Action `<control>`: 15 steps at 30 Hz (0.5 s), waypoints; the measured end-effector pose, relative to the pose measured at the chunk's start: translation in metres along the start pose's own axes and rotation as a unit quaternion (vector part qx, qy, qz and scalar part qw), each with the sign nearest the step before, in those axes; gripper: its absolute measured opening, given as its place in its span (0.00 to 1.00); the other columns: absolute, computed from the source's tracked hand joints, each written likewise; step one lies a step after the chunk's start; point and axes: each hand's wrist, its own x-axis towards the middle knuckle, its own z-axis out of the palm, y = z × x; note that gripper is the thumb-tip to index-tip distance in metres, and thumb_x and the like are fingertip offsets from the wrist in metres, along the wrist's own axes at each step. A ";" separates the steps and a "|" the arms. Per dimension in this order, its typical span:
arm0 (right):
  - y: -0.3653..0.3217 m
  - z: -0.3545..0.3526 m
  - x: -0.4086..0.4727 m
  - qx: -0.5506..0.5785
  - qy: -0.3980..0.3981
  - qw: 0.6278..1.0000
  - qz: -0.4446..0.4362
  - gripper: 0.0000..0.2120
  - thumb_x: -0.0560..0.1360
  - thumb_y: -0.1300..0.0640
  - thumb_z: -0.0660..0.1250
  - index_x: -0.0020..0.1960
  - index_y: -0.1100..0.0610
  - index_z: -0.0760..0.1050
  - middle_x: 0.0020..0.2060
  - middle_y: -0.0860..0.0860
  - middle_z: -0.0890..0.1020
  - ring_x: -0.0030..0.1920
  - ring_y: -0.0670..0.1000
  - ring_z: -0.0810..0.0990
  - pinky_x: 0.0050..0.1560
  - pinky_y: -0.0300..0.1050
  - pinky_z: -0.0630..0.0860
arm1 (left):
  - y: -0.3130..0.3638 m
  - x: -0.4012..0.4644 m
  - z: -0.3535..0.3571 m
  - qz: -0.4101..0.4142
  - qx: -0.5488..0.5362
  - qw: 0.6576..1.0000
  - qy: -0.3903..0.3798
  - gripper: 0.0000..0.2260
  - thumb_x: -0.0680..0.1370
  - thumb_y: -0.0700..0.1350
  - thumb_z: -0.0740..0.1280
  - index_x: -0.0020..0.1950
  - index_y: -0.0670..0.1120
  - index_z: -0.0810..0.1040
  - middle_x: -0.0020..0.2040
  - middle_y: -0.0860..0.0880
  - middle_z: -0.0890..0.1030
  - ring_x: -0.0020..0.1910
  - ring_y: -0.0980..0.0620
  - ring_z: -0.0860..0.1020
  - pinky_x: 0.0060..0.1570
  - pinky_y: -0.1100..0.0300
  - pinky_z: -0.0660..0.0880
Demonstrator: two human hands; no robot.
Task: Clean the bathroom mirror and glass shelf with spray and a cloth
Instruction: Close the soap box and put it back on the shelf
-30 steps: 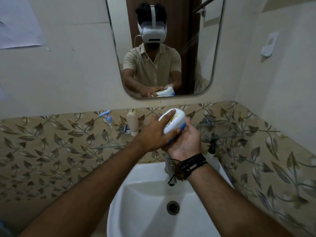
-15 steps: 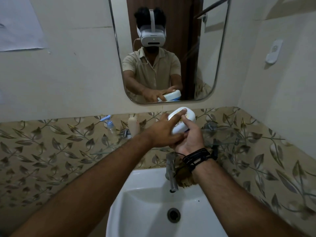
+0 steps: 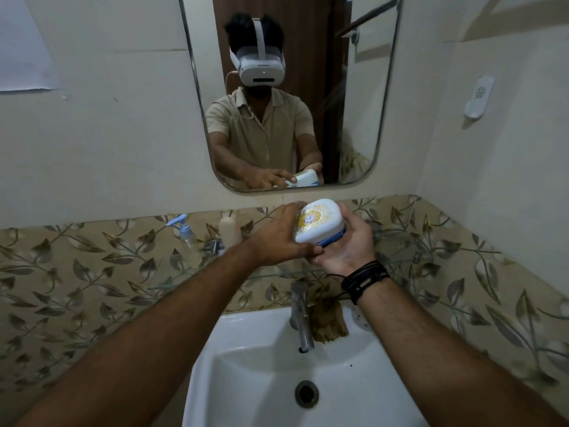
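Since a second ago the white soap case point(image 3: 320, 221) has tipped so its gold-printed lid faces up, and both hands have shifted with it, the left now gripping from the side where it earlier lay over the top. The mirror point(image 3: 363, 97) hangs on the cream wall above and reflects the person and the case. Below, the white sink point(image 3: 246, 365) carries a metal tap point(image 3: 300, 315) with a brown cloth point(image 3: 329, 318) lying just beside it on the rim. The glass shelf point(image 3: 197, 278) runs across the leaf-patterned tiles, holding a blue-topped spray bottle point(image 3: 186, 238) and a pale bottle point(image 3: 229, 231). The right hand point(image 3: 348, 245), black bands at its wrist, cups the case from beneath with curled fingers. The left hand point(image 3: 277, 235) clamps the case's left end, thumb under, fingers on top.
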 end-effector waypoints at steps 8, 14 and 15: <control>0.002 0.002 0.012 -0.101 0.070 0.992 -0.016 0.22 0.76 0.47 0.66 0.66 0.59 0.74 0.58 0.62 0.80 0.49 0.62 0.80 0.44 0.49 0.77 | -0.013 0.001 0.007 -0.059 0.056 0.996 -0.031 0.44 0.72 0.57 0.75 0.80 0.55 0.53 0.73 0.41 0.65 0.68 0.44 0.68 0.58 0.61 0.65; -0.009 -0.001 0.030 -0.336 0.176 0.925 0.014 0.21 0.77 0.48 0.68 0.65 0.59 0.74 0.44 0.56 0.80 0.38 0.55 0.78 0.38 0.49 0.77 | -0.022 0.004 0.014 -0.120 0.102 0.987 -0.038 0.44 0.71 0.53 0.77 0.80 0.55 0.54 0.71 0.41 0.66 0.66 0.43 0.71 0.59 0.55 0.71; -0.011 -0.003 0.032 -0.395 0.192 0.898 0.009 0.21 0.77 0.47 0.68 0.64 0.59 0.75 0.42 0.55 0.79 0.34 0.53 0.76 0.38 0.48 0.76 | -0.023 0.005 0.015 -0.128 0.109 0.985 -0.045 0.44 0.70 0.53 0.77 0.80 0.54 0.54 0.72 0.41 0.66 0.67 0.43 0.71 0.59 0.55 0.71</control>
